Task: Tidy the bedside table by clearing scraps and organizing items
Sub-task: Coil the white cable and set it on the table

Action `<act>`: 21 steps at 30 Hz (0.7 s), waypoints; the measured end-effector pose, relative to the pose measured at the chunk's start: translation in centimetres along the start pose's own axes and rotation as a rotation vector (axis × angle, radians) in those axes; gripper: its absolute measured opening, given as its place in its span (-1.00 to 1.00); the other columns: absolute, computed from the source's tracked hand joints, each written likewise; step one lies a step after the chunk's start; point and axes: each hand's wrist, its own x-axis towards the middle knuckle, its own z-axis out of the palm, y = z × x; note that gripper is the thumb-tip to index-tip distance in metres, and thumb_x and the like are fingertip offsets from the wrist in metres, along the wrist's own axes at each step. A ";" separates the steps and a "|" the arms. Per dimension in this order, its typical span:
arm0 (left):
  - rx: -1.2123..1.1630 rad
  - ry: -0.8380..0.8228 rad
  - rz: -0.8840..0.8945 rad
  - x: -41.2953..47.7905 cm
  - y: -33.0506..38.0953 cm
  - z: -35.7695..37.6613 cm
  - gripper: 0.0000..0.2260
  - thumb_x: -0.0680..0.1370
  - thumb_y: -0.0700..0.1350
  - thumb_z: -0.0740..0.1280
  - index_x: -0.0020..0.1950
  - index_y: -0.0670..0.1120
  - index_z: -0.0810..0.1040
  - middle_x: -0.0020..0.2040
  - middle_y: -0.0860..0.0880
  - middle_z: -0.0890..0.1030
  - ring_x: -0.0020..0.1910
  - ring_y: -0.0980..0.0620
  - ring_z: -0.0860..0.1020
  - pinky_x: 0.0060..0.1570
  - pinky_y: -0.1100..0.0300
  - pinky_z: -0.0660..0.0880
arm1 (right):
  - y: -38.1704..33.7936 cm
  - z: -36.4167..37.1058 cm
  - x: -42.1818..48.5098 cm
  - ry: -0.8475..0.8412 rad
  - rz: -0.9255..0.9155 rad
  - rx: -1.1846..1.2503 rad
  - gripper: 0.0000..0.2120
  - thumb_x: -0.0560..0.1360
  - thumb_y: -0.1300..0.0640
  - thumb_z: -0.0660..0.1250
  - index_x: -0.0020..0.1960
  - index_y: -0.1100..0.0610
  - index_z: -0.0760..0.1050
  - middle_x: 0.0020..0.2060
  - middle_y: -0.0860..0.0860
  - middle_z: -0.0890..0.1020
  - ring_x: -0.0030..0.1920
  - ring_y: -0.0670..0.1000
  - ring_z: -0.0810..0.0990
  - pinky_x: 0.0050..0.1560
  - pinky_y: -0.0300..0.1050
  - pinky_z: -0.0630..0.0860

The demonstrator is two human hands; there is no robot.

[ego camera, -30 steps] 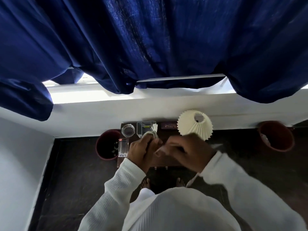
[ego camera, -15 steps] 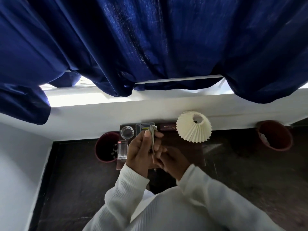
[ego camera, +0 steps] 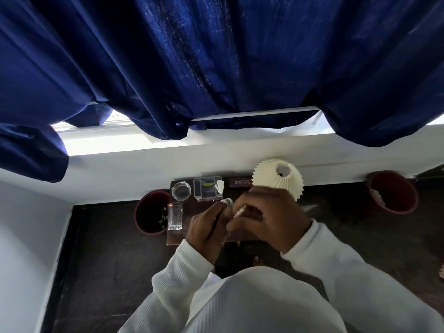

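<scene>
Fingers of the left hand (ego camera: 207, 228) curl round a small pale rounded scrap (ego camera: 227, 202) that shows at the fingertips. A thin dark line (ego camera: 216, 224) runs along the same hand, perhaps a pen, though what it is cannot be told. The right hand (ego camera: 271, 217) pinches a thin white stick-like scrap (ego camera: 240, 211), so each grip is clamped on something, and the two hands meet just above the dark wooden bedside surface (ego camera: 177, 237). The step looks like gathering loose bits into one hand. The person would do well to seat the thin piece fully in the left grip before releasing it, since it is light and could slip to the floor. Just left of the hands stands a clear ribbed glass tumbler (ego camera: 175, 216), which would tip easily, so the left forearm should swing wide of it. Behind it are a round glass jar (ego camera: 181, 190) and a clear plastic organiser box (ego camera: 207, 188) with folded white paper (ego camera: 219, 185) at its corner. The round maroon bin (ego camera: 151, 212) on the floor left of the surface already holds scraps and seems the nearest drop point, nearer than the second maroon bin (ego camera: 392, 192) far to the right. The cream pleated lampshade (ego camera: 278, 179) stands just behind the right hand, so that hand should draw back gently.
</scene>
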 end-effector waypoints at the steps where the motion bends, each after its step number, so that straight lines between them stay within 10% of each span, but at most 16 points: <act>1: -0.076 -0.021 -0.043 -0.1 0.1 0.0 -0.70 0.58 -0.07 0.21 -0.36 0.11 0.37 -0.49 0.18 0.47 -0.52 0.22 0.39 -0.45 0.46 0.26 | 0.3 -0.3 0.4 0.032 -0.002 0.001 -0.76 0.32 -0.11 0.56 -0.14 0.02 0.69 -0.21 -0.05 0.64 -0.20 -0.10 0.56 -0.13 -0.17 0.48; 10: -0.730 -0.201 -0.290 -0.3 0.3 -1.3 -0.79 0.46 -0.07 0.23 -0.28 -0.10 0.60 -0.56 -0.04 0.51 -0.67 0.16 0.31 -0.56 0.24 0.41 | 1.1 2.2 0.8 -0.125 0.107 0.829 -0.96 0.53 0.32 0.35 -0.05 0.29 0.57 -0.01 0.13 0.68 0.04 -0.02 0.67 0.09 -0.17 0.57; 21: 0.091 0.179 0.174 -0.4 0.1 -1.7 -0.68 0.60 -0.02 0.18 -0.20 -0.18 0.56 -0.34 0.07 0.55 -0.35 0.15 0.52 -0.35 0.27 0.47 | -0.1 4.1 1.1 0.256 0.412 1.018 -0.92 0.45 0.29 0.46 -0.12 0.14 0.61 -0.34 0.01 0.72 -0.31 -0.09 0.68 -0.26 -0.27 0.58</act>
